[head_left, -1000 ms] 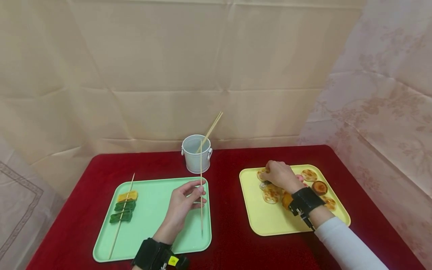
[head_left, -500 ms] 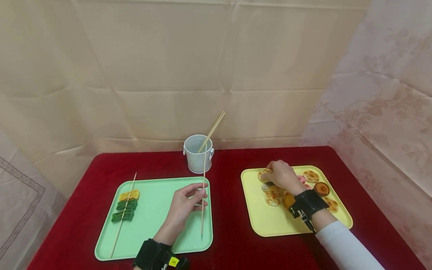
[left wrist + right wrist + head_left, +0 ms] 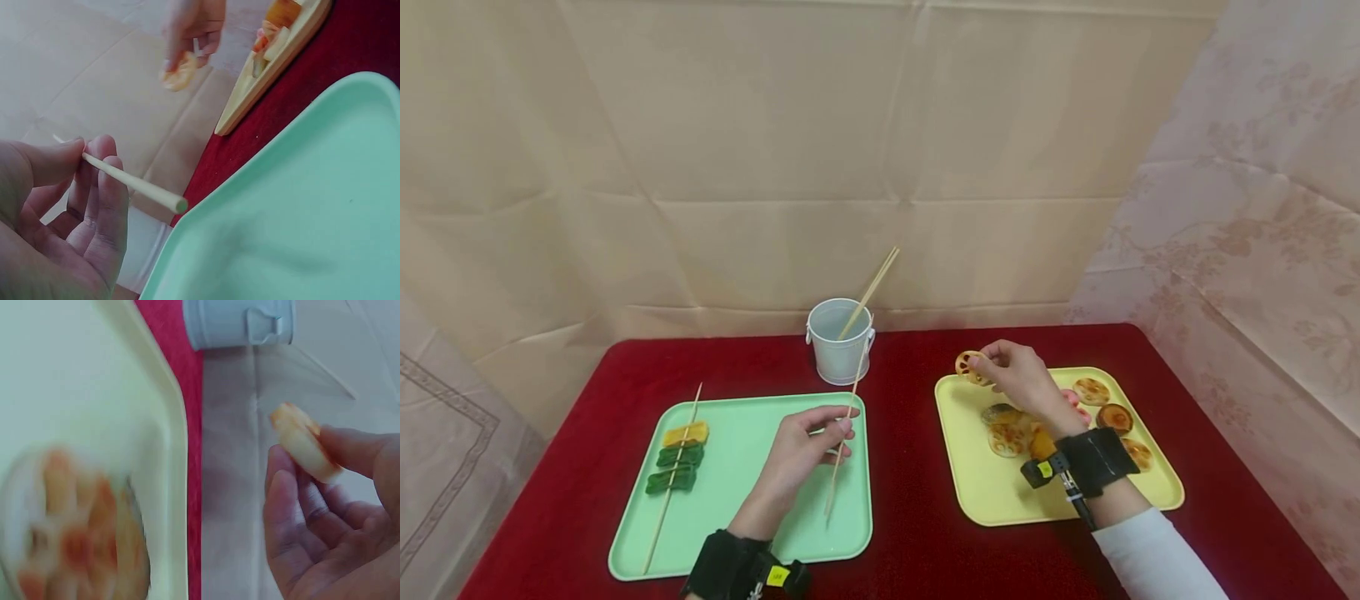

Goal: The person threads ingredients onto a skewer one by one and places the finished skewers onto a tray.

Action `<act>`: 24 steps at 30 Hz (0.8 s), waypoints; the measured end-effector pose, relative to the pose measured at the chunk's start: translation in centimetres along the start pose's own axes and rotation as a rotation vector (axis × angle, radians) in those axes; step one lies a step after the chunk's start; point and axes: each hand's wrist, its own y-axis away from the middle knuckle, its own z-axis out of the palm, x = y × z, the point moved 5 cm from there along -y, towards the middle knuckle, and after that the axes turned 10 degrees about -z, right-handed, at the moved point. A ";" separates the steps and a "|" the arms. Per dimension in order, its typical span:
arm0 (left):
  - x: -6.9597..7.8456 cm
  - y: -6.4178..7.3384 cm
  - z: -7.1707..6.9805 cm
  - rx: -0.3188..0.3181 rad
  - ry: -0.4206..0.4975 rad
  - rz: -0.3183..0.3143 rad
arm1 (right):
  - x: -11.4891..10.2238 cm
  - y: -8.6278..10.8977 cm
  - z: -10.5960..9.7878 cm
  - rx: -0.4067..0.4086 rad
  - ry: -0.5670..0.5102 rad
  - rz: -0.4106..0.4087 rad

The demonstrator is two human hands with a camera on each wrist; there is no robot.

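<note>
Over the right side of the green tray [image 3: 745, 533], my left hand [image 3: 805, 450] pinches a bare wooden skewer [image 3: 854, 385] between thumb and fingers; its blunt end points toward me in the left wrist view. My right hand [image 3: 1018, 375] pinches a lotus root slice [image 3: 970, 367] above the far left corner of the yellow tray [image 3: 992, 500]. That slice [image 3: 305, 442] appears nearly edge-on in the right wrist view. On the green tray's left lies a loaded skewer, with a yellow piece [image 3: 686, 433] and folded green pieces [image 3: 672, 478] threaded on it.
A small white bucket [image 3: 837, 358] holding thin sticks [image 3: 874, 287] stands behind the trays. Another lotus root slice [image 3: 1006, 442], a round brown piece [image 3: 1115, 418] and several other food pieces lie on the yellow tray. Red cloth [image 3: 902, 467] shows between the trays.
My right hand has lifted the lotus root slice off the yellow tray and moved slightly up and left. The skewer in my left hand has tilted, its top leaning right.
</note>
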 end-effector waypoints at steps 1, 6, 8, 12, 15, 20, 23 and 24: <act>0.1 0.0 0.2 -0.009 -0.014 0.009 | -0.2 0.0 0.2 0.015 -0.053 -0.004; 0.2 0.4 1.1 -0.060 -0.066 0.042 | -0.8 0.0 1.6 0.085 -0.254 0.028; 0.2 0.5 1.3 -0.072 -0.083 0.049 | -1.0 0.0 2.1 0.098 -0.323 0.061; 0.1 0.7 1.6 -0.082 -0.105 0.052 | -1.3 0.0 3.3 0.098 -0.483 0.107; -0.1 0.6 1.7 -0.092 -0.110 0.050 | -1.5 0.0 4.0 0.103 -0.584 0.119; -0.5 0.5 2.1 -0.107 -0.127 0.052 | -1.8 -0.1 4.7 0.145 -0.660 0.134; -0.6 0.5 2.4 -0.116 -0.146 0.054 | -2.0 -0.2 4.7 0.172 -0.672 0.132; -0.6 0.5 2.5 -0.122 -0.153 0.053 | -2.1 -0.3 4.7 0.182 -0.672 0.133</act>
